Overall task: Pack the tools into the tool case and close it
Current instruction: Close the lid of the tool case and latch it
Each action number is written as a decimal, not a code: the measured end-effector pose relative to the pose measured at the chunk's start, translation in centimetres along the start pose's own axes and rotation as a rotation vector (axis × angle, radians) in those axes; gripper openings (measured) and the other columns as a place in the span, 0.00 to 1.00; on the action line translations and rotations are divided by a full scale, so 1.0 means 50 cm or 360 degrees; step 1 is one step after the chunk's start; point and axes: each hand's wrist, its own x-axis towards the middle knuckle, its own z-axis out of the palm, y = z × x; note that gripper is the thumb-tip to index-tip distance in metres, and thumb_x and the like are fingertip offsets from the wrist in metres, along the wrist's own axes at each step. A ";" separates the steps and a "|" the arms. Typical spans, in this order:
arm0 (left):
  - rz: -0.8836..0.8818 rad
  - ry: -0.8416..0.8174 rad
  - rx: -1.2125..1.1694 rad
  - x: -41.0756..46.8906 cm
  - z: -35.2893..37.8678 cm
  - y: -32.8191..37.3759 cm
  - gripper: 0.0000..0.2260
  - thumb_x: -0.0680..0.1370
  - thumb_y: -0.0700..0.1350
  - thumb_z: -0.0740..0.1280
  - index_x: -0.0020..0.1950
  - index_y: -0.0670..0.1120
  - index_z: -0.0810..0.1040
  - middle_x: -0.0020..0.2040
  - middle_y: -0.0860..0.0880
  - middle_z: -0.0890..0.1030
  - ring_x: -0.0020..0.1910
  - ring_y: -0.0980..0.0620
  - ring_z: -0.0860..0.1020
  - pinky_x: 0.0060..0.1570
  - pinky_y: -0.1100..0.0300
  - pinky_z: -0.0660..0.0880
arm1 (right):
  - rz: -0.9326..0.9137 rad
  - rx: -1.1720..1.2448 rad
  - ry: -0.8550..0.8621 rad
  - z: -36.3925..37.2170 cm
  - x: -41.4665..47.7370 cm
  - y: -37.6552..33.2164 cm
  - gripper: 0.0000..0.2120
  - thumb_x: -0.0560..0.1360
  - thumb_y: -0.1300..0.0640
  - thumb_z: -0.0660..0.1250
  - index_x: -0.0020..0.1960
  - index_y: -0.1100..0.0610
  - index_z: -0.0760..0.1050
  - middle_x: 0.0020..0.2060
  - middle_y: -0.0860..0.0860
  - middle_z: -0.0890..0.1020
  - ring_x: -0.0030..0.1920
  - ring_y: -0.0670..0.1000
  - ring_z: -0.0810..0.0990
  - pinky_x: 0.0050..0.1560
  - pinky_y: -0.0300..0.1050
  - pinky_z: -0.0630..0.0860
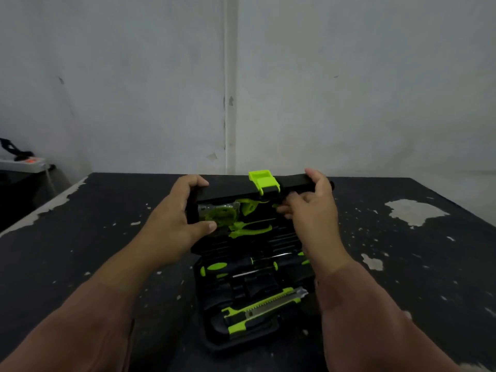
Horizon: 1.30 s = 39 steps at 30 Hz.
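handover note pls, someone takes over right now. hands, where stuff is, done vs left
Left hand: gripping the left end of the lid.
Right hand: gripping the lid's right end.
Tool case lies open on the table, lid half raised.
Done: tape measure, pliers, screwdriver and utility knife are seated.
Left: fold the lid down, snap the green latch.

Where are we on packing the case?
Done: the utility knife, screwdrivers, pliers and tape measure sit in the open case's slots. In hand: the left hand and right hand grip the lid, part raised. Left: lower it and snap the green latch.
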 end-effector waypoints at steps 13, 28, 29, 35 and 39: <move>0.0497 -0.0113 0.0724 -0.145 0.053 0.004 0.24 0.68 0.46 0.74 0.60 0.55 0.70 0.55 0.64 0.72 0.54 0.64 0.71 0.55 0.71 0.67 | 0.0534 0.0942 -0.0276 -0.148 -0.183 -0.002 0.33 0.74 0.73 0.57 0.71 0.44 0.59 0.54 0.58 0.77 0.58 0.59 0.78 0.63 0.54 0.72; 0.0356 -0.0464 0.1010 -0.212 0.075 -0.015 0.30 0.71 0.63 0.59 0.72 0.61 0.58 0.73 0.64 0.57 0.74 0.64 0.53 0.73 0.57 0.53 | 0.0545 0.0044 -0.0522 -0.199 -0.226 0.044 0.32 0.74 0.65 0.65 0.72 0.47 0.58 0.38 0.57 0.78 0.36 0.51 0.78 0.37 0.43 0.78; 0.0342 -0.0504 0.1000 -0.212 0.074 -0.015 0.31 0.71 0.64 0.58 0.73 0.61 0.57 0.73 0.65 0.55 0.74 0.64 0.51 0.74 0.58 0.51 | 0.0540 0.0024 -0.0519 -0.200 -0.224 0.044 0.31 0.74 0.65 0.64 0.73 0.48 0.58 0.37 0.57 0.77 0.34 0.50 0.77 0.35 0.43 0.77; 0.0267 -0.0610 0.0961 -0.219 0.082 -0.019 0.31 0.71 0.66 0.55 0.72 0.65 0.51 0.73 0.68 0.48 0.73 0.69 0.40 0.72 0.63 0.39 | 0.0465 -0.0226 -0.0531 -0.196 -0.234 0.074 0.32 0.74 0.63 0.65 0.73 0.45 0.57 0.35 0.56 0.76 0.35 0.49 0.78 0.39 0.42 0.78; 0.0215 -0.0598 0.0879 -0.215 0.087 -0.019 0.30 0.74 0.59 0.63 0.72 0.65 0.52 0.73 0.69 0.47 0.73 0.68 0.39 0.72 0.63 0.38 | 0.0338 -0.0459 -0.0481 -0.185 -0.234 0.080 0.32 0.74 0.60 0.66 0.73 0.44 0.57 0.31 0.51 0.75 0.35 0.48 0.77 0.42 0.45 0.78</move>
